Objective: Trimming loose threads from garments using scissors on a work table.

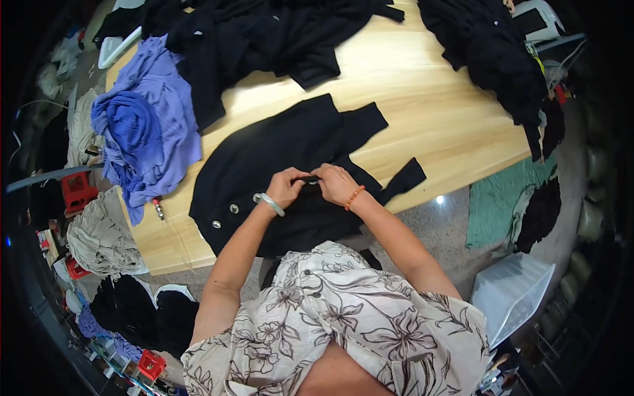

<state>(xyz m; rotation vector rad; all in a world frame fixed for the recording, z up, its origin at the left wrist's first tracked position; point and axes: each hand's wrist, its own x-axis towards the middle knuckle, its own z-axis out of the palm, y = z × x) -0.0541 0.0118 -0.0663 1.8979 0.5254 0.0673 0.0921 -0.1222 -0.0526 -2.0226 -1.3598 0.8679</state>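
A black knit garment with sleeves (264, 152) lies spread at the table's near edge, its front part hanging toward me. Round silvery buttons (234, 209) show along its left side. My left hand (286, 187), with a pale bangle at the wrist, pinches a folded edge of the garment. Close beside it, my right hand (337, 185), wearing an orange bead bracelet, pinches the same edge. A short raised fold of black cloth shows between the fingertips. Both sleeve ends point to the right.
The light wooden table (422, 125) also bears purple-blue cloth (178, 112) at left and heaps of black garments (257, 39) at the back. Another black pile (495, 59) hangs over the right edge. A clear plastic bin (512, 297) and green cloth (495, 204) are at lower right; a red stool (79, 191) is at left.
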